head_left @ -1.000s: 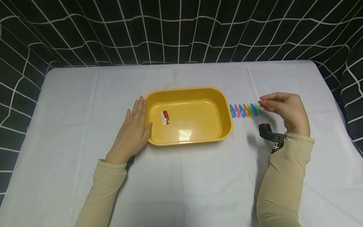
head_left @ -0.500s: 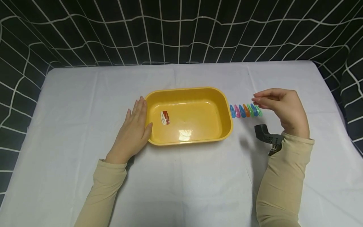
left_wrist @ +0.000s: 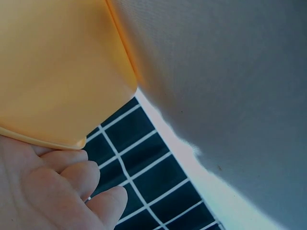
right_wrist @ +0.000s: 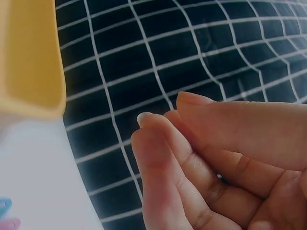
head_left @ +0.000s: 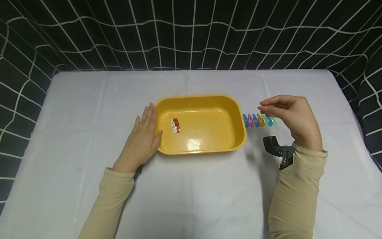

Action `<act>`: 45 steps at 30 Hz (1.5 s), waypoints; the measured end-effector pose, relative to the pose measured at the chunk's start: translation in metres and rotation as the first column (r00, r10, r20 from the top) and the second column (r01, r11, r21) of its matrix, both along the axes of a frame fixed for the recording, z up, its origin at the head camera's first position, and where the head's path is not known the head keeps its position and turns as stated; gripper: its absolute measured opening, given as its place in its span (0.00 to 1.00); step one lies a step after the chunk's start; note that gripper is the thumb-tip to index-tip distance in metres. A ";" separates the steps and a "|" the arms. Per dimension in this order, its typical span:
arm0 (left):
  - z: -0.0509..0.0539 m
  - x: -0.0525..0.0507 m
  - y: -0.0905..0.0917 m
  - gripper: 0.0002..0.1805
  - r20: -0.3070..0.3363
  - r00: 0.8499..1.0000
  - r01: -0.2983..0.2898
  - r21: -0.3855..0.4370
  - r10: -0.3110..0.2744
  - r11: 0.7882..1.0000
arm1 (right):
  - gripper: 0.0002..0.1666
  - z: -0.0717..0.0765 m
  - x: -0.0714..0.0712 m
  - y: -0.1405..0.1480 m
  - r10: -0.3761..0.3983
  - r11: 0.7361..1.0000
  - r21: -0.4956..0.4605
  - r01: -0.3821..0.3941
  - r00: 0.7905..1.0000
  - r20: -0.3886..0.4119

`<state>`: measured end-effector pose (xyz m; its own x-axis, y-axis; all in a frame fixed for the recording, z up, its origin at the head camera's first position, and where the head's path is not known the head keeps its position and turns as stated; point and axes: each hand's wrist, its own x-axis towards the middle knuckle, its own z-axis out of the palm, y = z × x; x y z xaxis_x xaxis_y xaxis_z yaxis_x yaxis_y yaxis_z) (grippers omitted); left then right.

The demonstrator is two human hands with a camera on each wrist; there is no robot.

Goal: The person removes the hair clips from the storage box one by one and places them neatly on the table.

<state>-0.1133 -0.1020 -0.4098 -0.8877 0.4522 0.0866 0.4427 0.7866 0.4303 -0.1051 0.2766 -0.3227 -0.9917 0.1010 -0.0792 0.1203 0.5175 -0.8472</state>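
Note:
My left hand [head_left: 138, 142] lies along the left end of the yellow tray [head_left: 203, 152], fingers straight and thumb at the rim. The left wrist view shows its fingers [left_wrist: 79, 178] beside the tray's wall. Inside the tray, toward the left, are a white hair clip [head_left: 173, 126] and red hair clips [head_left: 177, 125] close together. Right of the tray runs a row of several coloured hair clips, including a pink clip [head_left: 250, 120] and an orange clip [head_left: 260, 120]. Above that row hovers my right hand [head_left: 293, 114], fingers loosely bent, with nothing visible between thumb and fingertips [right_wrist: 153, 143].
A white cloth [head_left: 191, 192] covers the table. Dark fabric with a white grid [head_left: 191, 36] surrounds its back and sides. A black camera mount [head_left: 277, 149] projects from the right wrist.
My right hand has risen from the green clip at the row's right end and moved left toward the tray. The left hand stays against the tray. The head view has shifted slightly.

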 end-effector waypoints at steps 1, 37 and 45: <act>0.000 0.000 0.000 0.36 0.002 1.000 -0.002 -0.002 0.002 1.000 | 0.16 0.001 0.000 -0.003 0.008 1.000 -0.001 -0.008 1.000 0.003; -0.002 -0.002 0.004 0.36 0.015 1.000 -0.012 0.010 0.011 1.000 | 0.09 -0.005 -0.048 -0.110 0.357 0.934 -0.048 -0.354 0.923 0.142; -0.001 -0.002 0.002 0.36 -0.003 1.000 -0.012 0.009 0.012 1.000 | 0.07 -0.022 -0.064 -0.132 0.434 0.898 -0.027 -0.438 0.877 0.204</act>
<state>-0.1156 -0.1003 -0.4111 -0.8927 0.4407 0.0937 0.4348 0.7880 0.4359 -0.1687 0.1451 -0.3444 -0.8989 -0.3346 -0.2828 0.0443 0.5728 -0.8185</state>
